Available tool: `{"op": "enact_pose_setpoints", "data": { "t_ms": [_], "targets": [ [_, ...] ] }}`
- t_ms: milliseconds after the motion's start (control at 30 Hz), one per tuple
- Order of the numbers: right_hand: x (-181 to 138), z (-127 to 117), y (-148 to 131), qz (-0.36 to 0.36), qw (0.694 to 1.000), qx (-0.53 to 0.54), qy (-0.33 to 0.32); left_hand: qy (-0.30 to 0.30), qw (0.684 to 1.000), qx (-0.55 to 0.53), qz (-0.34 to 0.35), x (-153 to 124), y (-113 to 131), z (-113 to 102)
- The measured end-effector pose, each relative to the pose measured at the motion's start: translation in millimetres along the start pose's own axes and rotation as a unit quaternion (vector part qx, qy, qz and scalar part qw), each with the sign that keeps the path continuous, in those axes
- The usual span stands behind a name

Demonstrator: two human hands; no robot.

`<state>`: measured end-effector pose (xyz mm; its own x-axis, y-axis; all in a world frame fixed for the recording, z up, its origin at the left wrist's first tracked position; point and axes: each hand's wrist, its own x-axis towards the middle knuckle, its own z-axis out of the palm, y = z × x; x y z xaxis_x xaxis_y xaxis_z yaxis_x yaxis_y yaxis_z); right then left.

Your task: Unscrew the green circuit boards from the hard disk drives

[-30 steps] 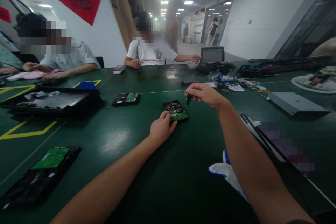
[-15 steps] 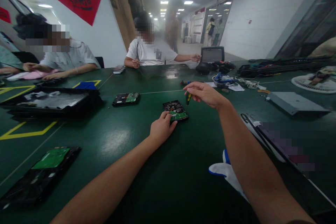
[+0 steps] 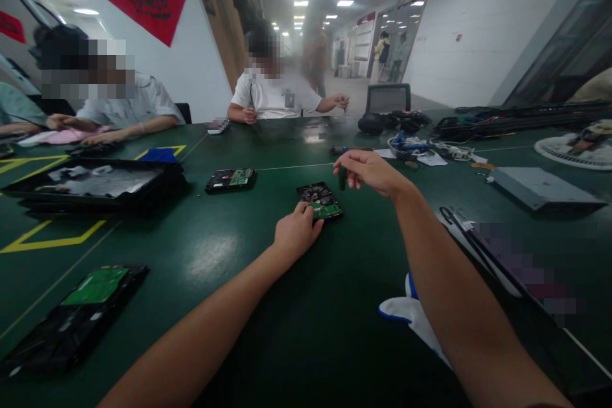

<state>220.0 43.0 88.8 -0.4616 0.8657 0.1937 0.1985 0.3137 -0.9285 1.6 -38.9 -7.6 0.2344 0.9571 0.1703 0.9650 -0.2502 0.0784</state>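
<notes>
A hard drive [image 3: 319, 200] with a green circuit board facing up lies on the dark green table [image 3: 287, 306]. My left hand [image 3: 295, 234] rests on its near left corner, fingers curled against the drive's edge. My right hand [image 3: 368, 171] hovers just right of and above the drive, fingers pinched round a small dark screwdriver [image 3: 342, 178] that points down beside the drive's far right corner.
A second hard drive [image 3: 230, 180] lies further left, a third [image 3: 76, 315] near the front left. A black tray [image 3: 90, 183] sits at left. A white-and-blue glove [image 3: 406, 312] lies by my right forearm. Two people sit across the table; tools and cables [image 3: 411, 143] clutter the far right.
My right hand has shifted slightly, lowering the screwdriver toward the drive's far right corner. My left hand stays on the drive. The person opposite has pulled an arm inward.
</notes>
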Motion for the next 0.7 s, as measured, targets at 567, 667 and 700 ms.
{"op": "enact_pose_setpoints", "data": {
  "t_ms": [567, 667, 700],
  "targets": [
    [-5, 6, -14, -0.002, 0.998, -0.048, -0.031, 0.027, 1.000, 0.011, 0.002, 1, 1, 9],
    [-6, 9, -15, 0.008, 0.998, -0.021, -0.050, 0.022, 1.000, 0.003, 0.002, 1, 1, 9],
    [-6, 10, -15, 0.015, 0.998, -0.007, -0.058, 0.019, 1.000, 0.000, 0.001, 1, 1, 8]
  ]
}}
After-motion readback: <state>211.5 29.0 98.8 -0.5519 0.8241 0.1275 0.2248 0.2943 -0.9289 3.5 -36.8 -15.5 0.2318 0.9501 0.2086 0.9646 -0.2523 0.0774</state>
